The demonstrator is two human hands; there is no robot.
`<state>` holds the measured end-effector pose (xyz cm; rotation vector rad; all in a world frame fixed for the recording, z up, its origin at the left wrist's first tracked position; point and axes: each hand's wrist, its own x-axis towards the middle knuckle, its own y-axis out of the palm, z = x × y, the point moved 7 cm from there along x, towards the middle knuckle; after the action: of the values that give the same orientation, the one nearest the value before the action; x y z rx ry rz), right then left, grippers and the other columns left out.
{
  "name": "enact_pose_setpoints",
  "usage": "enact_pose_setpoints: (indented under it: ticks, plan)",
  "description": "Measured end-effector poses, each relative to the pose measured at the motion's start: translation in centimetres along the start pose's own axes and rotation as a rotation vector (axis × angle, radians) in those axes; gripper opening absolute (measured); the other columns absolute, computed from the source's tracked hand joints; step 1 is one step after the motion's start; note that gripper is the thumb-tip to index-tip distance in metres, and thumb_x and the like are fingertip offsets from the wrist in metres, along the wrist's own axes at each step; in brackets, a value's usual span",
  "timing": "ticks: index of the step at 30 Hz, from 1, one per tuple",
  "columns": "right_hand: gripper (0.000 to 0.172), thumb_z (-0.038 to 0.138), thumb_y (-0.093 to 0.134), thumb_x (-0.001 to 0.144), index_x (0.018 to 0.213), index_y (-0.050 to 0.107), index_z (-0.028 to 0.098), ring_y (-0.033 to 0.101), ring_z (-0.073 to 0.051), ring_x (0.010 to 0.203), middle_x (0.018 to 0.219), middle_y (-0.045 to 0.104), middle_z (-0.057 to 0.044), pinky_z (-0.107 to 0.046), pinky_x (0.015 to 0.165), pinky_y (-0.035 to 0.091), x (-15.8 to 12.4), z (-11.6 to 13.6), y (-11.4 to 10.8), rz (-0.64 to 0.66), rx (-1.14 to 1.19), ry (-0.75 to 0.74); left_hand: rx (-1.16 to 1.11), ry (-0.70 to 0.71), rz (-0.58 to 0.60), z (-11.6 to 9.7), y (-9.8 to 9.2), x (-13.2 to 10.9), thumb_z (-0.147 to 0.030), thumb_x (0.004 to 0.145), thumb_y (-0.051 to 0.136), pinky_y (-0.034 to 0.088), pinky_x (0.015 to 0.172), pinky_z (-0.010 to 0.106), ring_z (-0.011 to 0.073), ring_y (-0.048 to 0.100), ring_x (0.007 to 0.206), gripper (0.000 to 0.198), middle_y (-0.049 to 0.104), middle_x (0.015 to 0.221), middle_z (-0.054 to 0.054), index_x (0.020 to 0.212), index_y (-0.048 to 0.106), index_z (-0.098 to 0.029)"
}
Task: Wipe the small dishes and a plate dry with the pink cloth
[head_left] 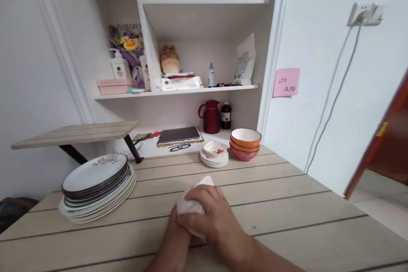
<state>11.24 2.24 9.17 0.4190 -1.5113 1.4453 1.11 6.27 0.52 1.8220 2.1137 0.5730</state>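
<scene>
A crumpled white cloth or wipe (pixel 190 206) is bunched between my hands over the near middle of the wooden table. My right hand (pixel 212 212) comes from the right, its fingers curled over the cloth and pressing it onto my left hand. Of my left hand (pixel 179 221), only the wrist side shows. Its fingers are hidden beneath the cloth and my right hand, so their shape cannot be made out. One corner of the cloth sticks up past my right knuckles.
Stacked plates (pixel 98 187) stand at the left, near a small raised shelf (pixel 76 134). Toward the back are small white dishes (pixel 214 157), orange and red bowls (pixel 245 144), glasses (pixel 180 148), a laptop (pixel 178 134) and a red jug (pixel 211 117).
</scene>
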Motion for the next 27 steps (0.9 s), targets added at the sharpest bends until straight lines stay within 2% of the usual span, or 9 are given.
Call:
enact_pose_setpoints:
  ticks: [2,4,7,10,14,16,22,24,27]
  plan:
    - [0.021,0.025,0.067,0.085,0.101,0.073,0.037,0.055,-0.024,0.101,0.112,0.063,-0.003,-0.040,0.085,0.044,-0.1,-1.6,-0.8,-0.077,0.010,0.060,0.039,0.012,0.070,-0.2,0.5,-0.2,-0.027,0.060,0.082,0.050,0.078,0.032,0.0228,0.064,0.084,0.031,0.073,0.086,0.006,0.088,0.074,-0.015]
    - [0.026,0.019,0.061,0.086,0.102,0.074,0.035,0.056,-0.023,0.101,0.112,0.059,-0.005,-0.039,0.083,0.047,-0.5,-4.6,-1.9,-0.181,0.095,0.239,0.097,0.019,0.145,-0.5,1.1,-0.5,-0.029,0.067,0.079,0.048,0.081,0.030,0.0212,0.063,0.088,0.039,0.072,0.097,0.007,0.103,0.071,-0.015]
    - [0.029,0.016,0.053,0.088,0.098,0.075,0.031,0.058,-0.022,0.101,0.110,0.056,-0.007,-0.037,0.083,0.050,-1.2,-7.3,-2.5,-0.250,0.235,0.431,0.141,0.033,0.184,-0.7,1.3,-0.7,-0.034,0.072,0.076,0.046,0.078,0.027,0.0191,0.062,0.085,0.044,0.072,0.099,0.009,0.110,0.068,-0.014]
    - [0.023,0.022,0.057,0.087,0.098,0.076,0.031,0.058,-0.024,0.099,0.110,0.058,-0.007,-0.036,0.081,0.051,-0.8,-5.6,-2.4,-0.234,0.184,0.375,0.121,0.040,0.195,-0.5,1.3,-0.4,-0.033,0.071,0.077,0.047,0.080,0.029,0.0207,0.062,0.088,0.045,0.072,0.101,0.009,0.111,0.068,-0.015]
    - [0.018,0.026,0.066,0.086,0.099,0.074,0.036,0.055,-0.024,0.102,0.112,0.064,-0.002,-0.039,0.085,0.045,0.3,-0.5,-0.9,-0.023,-0.029,0.062,0.053,0.022,0.081,-0.1,0.5,0.1,-0.034,0.059,0.082,0.049,0.076,0.032,0.0232,0.064,0.081,0.036,0.072,0.080,0.006,0.088,0.073,-0.014]
    - [0.020,0.026,0.065,0.087,0.102,0.072,0.037,0.054,-0.023,0.103,0.113,0.065,-0.001,-0.039,0.085,0.043,0.3,0.0,-0.6,0.013,-0.066,-0.011,0.051,0.035,0.059,-0.2,0.4,0.1,-0.033,0.060,0.082,0.048,0.079,0.031,0.0232,0.064,0.083,0.033,0.072,0.082,0.006,0.085,0.073,-0.015]
    - [0.037,0.013,0.048,0.089,0.108,0.072,0.034,0.055,-0.023,0.106,0.114,0.055,-0.006,-0.038,0.086,0.049,-1.3,-7.4,-2.1,-0.181,0.166,0.417,0.117,0.027,0.176,-0.6,1.3,-0.7,-0.034,0.074,0.076,0.046,0.078,0.028,0.0190,0.062,0.085,0.040,0.072,0.097,0.007,0.109,0.068,-0.016]
    - [0.037,0.014,0.048,0.089,0.109,0.072,0.033,0.056,-0.023,0.105,0.114,0.055,-0.007,-0.037,0.085,0.050,-1.5,-7.5,-2.1,-0.200,0.194,0.447,0.104,0.026,0.185,-0.5,1.3,-0.5,-0.033,0.074,0.076,0.046,0.079,0.028,0.0192,0.062,0.086,0.041,0.072,0.099,0.008,0.110,0.068,-0.016]
    - [0.023,0.028,0.061,0.087,0.106,0.073,0.034,0.055,-0.025,0.103,0.112,0.059,-0.006,-0.037,0.083,0.049,-0.7,-3.9,-1.5,-0.106,0.104,0.287,0.041,0.017,0.142,-0.2,0.9,0.1,-0.030,0.066,0.081,0.047,0.081,0.030,0.0211,0.063,0.085,0.038,0.073,0.094,0.007,0.100,0.071,-0.017]
